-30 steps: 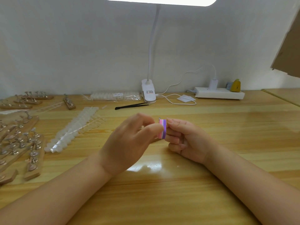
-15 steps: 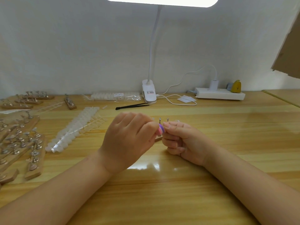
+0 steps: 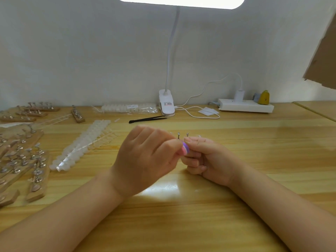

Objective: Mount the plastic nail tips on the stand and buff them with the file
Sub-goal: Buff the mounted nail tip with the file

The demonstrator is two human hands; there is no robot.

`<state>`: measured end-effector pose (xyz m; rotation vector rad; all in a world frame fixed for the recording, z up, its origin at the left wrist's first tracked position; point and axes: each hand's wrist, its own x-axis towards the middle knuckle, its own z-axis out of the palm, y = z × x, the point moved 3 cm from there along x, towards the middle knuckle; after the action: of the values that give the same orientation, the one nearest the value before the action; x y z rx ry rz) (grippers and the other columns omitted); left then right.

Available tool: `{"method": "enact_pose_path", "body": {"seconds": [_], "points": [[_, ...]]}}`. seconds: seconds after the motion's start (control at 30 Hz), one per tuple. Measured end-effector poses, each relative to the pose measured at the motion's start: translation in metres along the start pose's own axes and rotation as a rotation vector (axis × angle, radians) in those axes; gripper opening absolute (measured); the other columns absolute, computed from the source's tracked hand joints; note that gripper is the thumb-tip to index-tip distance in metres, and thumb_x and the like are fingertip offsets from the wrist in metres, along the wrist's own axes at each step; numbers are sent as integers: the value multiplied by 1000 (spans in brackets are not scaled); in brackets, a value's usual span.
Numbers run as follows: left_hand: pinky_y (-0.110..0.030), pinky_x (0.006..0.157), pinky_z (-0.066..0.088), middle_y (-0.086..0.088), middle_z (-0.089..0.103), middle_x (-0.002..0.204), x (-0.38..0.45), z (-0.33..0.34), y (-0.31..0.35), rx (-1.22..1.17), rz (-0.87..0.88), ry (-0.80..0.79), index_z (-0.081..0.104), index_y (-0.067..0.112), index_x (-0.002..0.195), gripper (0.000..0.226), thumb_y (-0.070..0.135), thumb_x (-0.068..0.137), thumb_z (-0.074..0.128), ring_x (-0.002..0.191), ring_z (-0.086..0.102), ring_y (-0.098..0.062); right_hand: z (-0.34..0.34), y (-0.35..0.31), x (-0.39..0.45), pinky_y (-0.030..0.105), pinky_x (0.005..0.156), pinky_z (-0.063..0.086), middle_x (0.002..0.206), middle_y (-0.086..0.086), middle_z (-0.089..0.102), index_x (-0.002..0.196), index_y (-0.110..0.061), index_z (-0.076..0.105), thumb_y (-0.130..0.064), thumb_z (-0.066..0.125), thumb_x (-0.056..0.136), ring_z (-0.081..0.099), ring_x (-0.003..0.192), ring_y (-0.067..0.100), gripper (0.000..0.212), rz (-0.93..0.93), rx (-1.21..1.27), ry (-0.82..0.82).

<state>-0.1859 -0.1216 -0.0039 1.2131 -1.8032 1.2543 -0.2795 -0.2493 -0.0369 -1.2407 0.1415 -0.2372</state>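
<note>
Now the right hand (image 3: 209,157) is pinching the file (image 3: 185,150) at frame centre, turned edge-on since a second ago — buffing is proceeding; the left hand (image 3: 147,160), fingers curled, is steadying the half-hidden stand (image 3: 182,136).

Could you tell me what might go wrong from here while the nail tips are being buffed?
The left hand hides the contact point, so the small pink and purple file may scuff a finger or miss the tip. The right hand holds the stand, whose thin metal prongs stick up; hard strokes could knock a tip loose. Any tip that drops could be lost among the loose strips of nail tips.
</note>
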Motion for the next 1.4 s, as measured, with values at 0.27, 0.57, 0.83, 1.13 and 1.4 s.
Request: {"method": "enact_pose_path", "body": {"seconds": [0.27, 0.57, 0.83, 1.13, 1.4], "points": [[-36, 67, 48, 1, 69, 82, -6, -1, -12, 44, -16, -50, 49, 22, 97, 15, 22, 92, 64, 68, 64, -23, 1, 0, -1, 18, 43, 15, 59, -6, 33, 76, -16, 56, -22, 51, 89, 33, 52, 6, 15, 16, -36, -51], [-39, 66, 50, -1, 69, 82, -8, 3, -9, 7, -20, -91, 48, 19, 98, 15, 19, 91, 61, 69, 64, -23, 2, -1, -1, 17, 43, 18, 62, -7, 43, 73, -19, 60, -21, 49, 89, 37, 52, 6, 20, 6, -31, -77], [-40, 72, 46, -5, 68, 89, -5, 5, 1, -134, -121, -92, 46, 15, 102, 17, 19, 91, 58, 77, 64, -25, -1, 0, -2, 15, 40, 22, 65, -1, 35, 76, -16, 59, -23, 58, 84, 38, 51, 6, 10, -41, 22, -28], [-33, 79, 42, -1, 65, 92, -5, 4, -2, -251, -293, -91, 50, 14, 105, 17, 21, 91, 56, 77, 58, -14, 0, -1, -2, 19, 44, 16, 60, -5, 39, 79, -16, 60, -17, 48, 91, 37, 51, 6, 16, -66, 28, 9], [-35, 78, 42, 0, 65, 92, -6, 4, -4, -229, -318, -96, 52, 14, 107, 19, 22, 91, 57, 75, 59, -15, -1, 0, -1, 19, 43, 16, 62, -2, 35, 77, -15, 62, -18, 51, 88, 36, 51, 6, 15, -70, 20, 56]]}}
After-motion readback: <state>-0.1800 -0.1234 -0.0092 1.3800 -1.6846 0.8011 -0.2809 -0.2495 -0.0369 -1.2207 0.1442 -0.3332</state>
